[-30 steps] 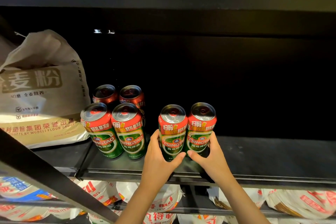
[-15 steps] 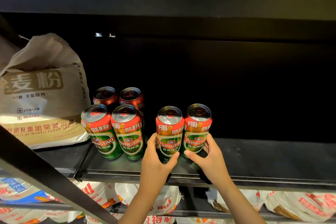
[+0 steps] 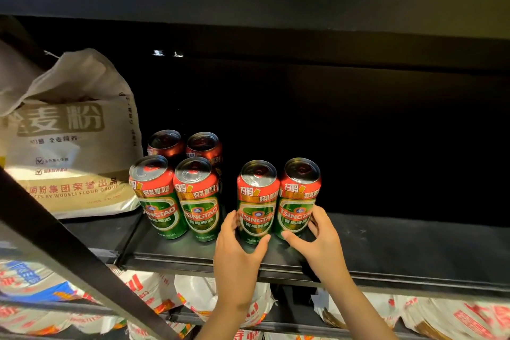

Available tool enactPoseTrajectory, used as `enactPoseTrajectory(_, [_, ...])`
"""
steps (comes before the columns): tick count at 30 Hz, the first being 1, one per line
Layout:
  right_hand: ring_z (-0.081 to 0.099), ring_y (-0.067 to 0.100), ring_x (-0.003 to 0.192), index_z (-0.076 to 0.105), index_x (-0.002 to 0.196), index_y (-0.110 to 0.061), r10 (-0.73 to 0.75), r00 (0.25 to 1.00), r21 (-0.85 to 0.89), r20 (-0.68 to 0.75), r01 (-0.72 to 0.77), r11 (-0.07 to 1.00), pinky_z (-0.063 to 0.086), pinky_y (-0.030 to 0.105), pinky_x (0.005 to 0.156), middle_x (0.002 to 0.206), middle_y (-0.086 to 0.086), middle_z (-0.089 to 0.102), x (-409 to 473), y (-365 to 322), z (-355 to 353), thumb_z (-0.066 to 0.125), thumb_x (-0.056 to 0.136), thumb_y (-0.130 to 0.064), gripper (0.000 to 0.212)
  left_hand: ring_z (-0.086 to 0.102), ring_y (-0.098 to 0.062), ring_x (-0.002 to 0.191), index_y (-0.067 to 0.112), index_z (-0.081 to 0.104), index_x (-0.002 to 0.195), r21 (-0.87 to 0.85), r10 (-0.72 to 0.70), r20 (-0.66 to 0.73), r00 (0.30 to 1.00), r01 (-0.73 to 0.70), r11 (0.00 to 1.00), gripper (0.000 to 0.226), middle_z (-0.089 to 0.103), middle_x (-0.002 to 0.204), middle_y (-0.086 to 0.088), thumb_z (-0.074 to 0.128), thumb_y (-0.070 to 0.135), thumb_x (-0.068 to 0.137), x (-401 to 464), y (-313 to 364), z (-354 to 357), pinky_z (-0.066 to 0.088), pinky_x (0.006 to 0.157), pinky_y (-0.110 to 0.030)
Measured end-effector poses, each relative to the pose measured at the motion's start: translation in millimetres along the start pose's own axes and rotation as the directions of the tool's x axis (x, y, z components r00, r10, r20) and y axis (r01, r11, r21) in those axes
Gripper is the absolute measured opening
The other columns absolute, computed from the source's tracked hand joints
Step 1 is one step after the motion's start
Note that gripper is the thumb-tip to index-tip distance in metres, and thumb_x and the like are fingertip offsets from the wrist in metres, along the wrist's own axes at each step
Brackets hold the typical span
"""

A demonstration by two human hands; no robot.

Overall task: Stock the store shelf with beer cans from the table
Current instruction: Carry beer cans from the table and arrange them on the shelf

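We are setting two beer cans side by side on the black shelf (image 3: pixel 414 251), upright with labels forward so they face the aisle. Our left hand (image 3: pixel 237 251) is curling loosely round the left can (image 3: pixel 256 201), thumb in front; our right hand (image 3: pixel 321 240) is cupping the right can (image 3: pixel 299 196) the same way. Both are standing just right of the four shelved cans (image 3: pixel 176 190), beside the flour bag (image 3: pixel 69 141).

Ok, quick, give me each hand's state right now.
Left hand: fingers curled round the left Tsingtao can, holding it on the shelf.
Right hand: gripping the right Tsingtao can beside it.
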State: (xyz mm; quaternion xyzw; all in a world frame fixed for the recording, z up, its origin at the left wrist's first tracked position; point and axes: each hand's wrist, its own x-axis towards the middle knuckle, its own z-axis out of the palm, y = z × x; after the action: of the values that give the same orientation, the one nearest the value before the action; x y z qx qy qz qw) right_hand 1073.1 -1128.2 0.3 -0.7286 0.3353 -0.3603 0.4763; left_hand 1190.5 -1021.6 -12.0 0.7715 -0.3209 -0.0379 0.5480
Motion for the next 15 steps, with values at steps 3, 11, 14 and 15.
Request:
enactPoseTrajectory(3, [0.056,0.003,0.111,0.054,0.122,-0.021,-0.014,1.000,-0.016,0.006,0.014,1.000,0.044,0.014,0.093,0.116,-0.009,0.058,2,-1,2,0.080,0.073,-0.015,0.055,0.053,-0.013,0.115,0.018,0.046,0.132,0.013,0.000,-0.033,0.999,0.001,1.000,0.071,0.051,0.117,0.015,0.079,0.032,0.071,-2,1,1,0.042,0.094,-0.022])
enactPoseTrajectory(11, [0.055,-0.006,0.106,0.052,0.110,-0.039,0.026,1.000,-0.022,-0.018,-0.026,0.999,0.043,0.004,0.085,0.111,-0.015,0.058,7,-7,8,0.082,0.070,-0.017,0.055,0.052,-0.020,0.119,0.009,0.045,0.137,0.089,0.051,-0.137,0.989,-0.039,0.995,0.068,0.056,0.128,-0.005,0.068,0.035,0.078,-3,6,9,0.048,0.096,-0.041])
enactPoseTrajectory(14, [0.053,-0.015,0.102,0.049,0.105,-0.040,0.040,0.999,-0.030,-0.024,-0.041,0.999,0.041,0.000,0.080,0.109,-0.019,0.057,9,-7,12,0.083,0.069,-0.016,0.054,0.050,-0.018,0.120,0.010,0.043,0.139,0.066,0.030,-0.164,0.986,-0.019,0.998,0.067,0.053,0.129,-0.004,0.069,0.030,0.080,-2,6,12,0.047,0.097,-0.040])
enactPoseTrajectory(15, [0.052,-0.017,0.101,0.050,0.106,-0.037,0.047,0.999,-0.028,-0.021,-0.047,0.998,0.040,-0.001,0.079,0.109,-0.020,0.057,10,-7,13,0.083,0.069,-0.016,0.054,0.050,-0.018,0.121,0.011,0.041,0.140,0.056,0.013,-0.161,0.987,-0.004,0.998,0.068,0.052,0.131,-0.004,0.068,0.031,0.081,-1,6,14,0.047,0.098,-0.040])
